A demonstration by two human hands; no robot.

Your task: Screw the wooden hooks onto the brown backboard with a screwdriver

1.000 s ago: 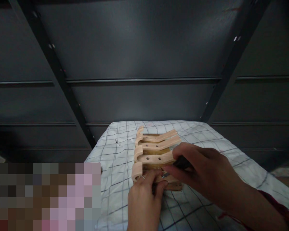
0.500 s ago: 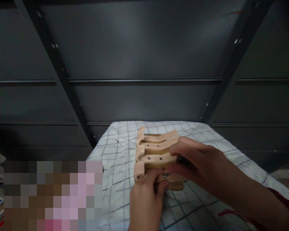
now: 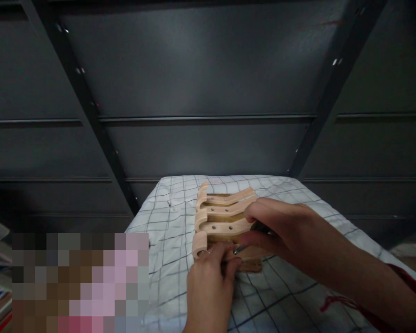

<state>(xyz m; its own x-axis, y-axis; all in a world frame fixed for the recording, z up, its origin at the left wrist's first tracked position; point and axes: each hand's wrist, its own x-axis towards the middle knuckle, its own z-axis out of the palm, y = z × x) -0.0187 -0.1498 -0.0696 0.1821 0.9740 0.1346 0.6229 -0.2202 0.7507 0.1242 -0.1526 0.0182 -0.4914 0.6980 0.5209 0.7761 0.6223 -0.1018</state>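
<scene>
- Nearest, our left hand pinches its fingers onto the closest wooden hook.
- Just right of those fingers, our right hand grips a screwdriver (tip barely visible).
- Beyond, the hook rack lies on checked bedding; stiff, light wood, best held by its edges.

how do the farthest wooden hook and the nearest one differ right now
The farthest hook lies fully in view and untouched; the nearest hook shows only its curled end, the rest hidden under the hands. The left hand presses on the nearest hook, and the right hand brings a screwdriver tip to it. Both are pale wood, lying parallel on the same board.
</scene>
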